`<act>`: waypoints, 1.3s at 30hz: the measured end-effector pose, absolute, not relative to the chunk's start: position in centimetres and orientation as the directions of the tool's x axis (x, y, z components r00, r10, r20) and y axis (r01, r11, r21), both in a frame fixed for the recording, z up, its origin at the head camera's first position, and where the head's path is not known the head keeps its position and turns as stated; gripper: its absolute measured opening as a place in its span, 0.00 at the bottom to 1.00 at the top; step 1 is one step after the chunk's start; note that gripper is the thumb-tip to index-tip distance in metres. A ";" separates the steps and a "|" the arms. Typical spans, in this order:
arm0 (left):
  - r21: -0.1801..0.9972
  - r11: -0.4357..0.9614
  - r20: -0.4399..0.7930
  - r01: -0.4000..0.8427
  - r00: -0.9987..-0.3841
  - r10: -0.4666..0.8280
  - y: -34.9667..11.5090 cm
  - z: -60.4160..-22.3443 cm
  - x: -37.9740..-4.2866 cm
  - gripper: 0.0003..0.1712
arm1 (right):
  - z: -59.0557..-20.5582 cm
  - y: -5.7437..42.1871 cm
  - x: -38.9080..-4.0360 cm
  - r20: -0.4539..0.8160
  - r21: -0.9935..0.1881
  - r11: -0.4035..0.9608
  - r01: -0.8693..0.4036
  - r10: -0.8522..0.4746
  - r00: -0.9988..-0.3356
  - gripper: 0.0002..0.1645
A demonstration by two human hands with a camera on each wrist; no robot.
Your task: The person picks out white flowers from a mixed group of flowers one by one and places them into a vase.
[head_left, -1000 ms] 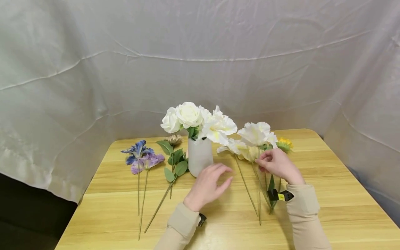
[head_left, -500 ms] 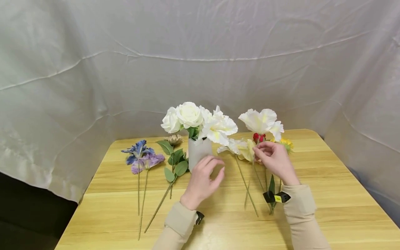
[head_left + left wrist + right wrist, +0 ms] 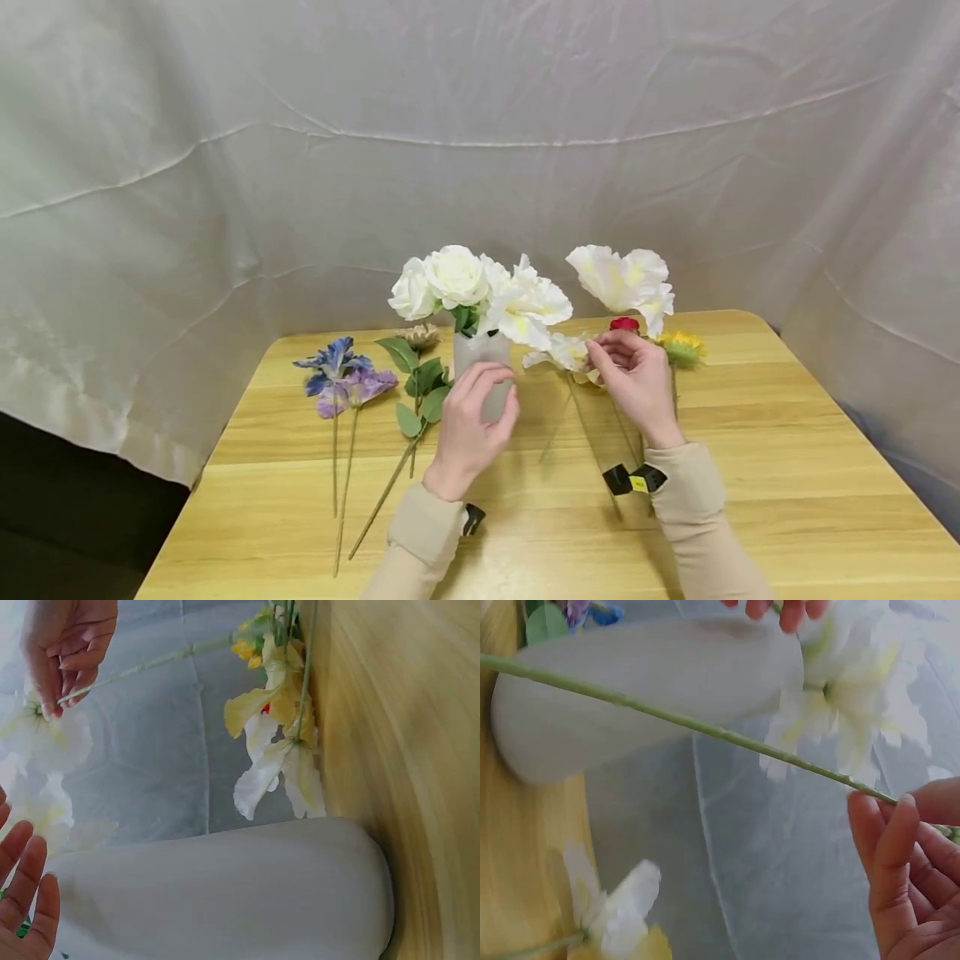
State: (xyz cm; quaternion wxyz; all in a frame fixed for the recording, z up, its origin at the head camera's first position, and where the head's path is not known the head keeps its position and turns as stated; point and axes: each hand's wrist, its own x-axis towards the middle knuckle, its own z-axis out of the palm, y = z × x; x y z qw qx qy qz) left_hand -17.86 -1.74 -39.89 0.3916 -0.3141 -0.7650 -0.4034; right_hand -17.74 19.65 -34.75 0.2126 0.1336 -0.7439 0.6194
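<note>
Here, worktop edges: we see the wooden worktop (image 3: pixel 795 450) end in a rounded far right corner, with a grey curtain (image 3: pixel 525 192) behind it.
Open room: we find a gap between the two sleeves (image 3: pixel 426 527) at the front, and bare wood from the yellow flower (image 3: pixel 682 347) to the right edge.
Right hand (image 3: pixel 633 379): thumb and fingers pinch the stem (image 3: pixel 727 736) of one white flower (image 3: pixel 626 279) just below its bloom, which stands above one red flower (image 3: pixel 624 324) in our head view.
Left hand (image 3: pixel 471 425): it pinches nothing, its fingers apart and softly bent before the vase; we cannot tell whether they touch it.
Vase (image 3: pixel 474 351): one, upright, smooth and pale, holding two white roses (image 3: pixel 456 275) that we can count and a frilled white bloom (image 3: pixel 525 307).
Left group: one blue flower (image 3: pixel 333 362), one purple flower (image 3: pixel 362 387), one beige flower (image 3: pixel 420 335) and oval green leaves (image 3: pixel 431 377).
Right group: we see a ruffled white flower lying down (image 3: pixel 558 352) and pale yellow petals (image 3: pixel 281 705) near it.
Textures: petals crinkled, roses tightly layered, stems thin, curtain creased.
</note>
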 end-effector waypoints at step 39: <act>0.359 0.581 0.852 0.730 -0.510 0.114 -5.0 -34.6 -19.5 0.20 | -28.0 14.2 -19.5 0.786 -0.476 -0.018 -0.879 0.439 -0.435 0.07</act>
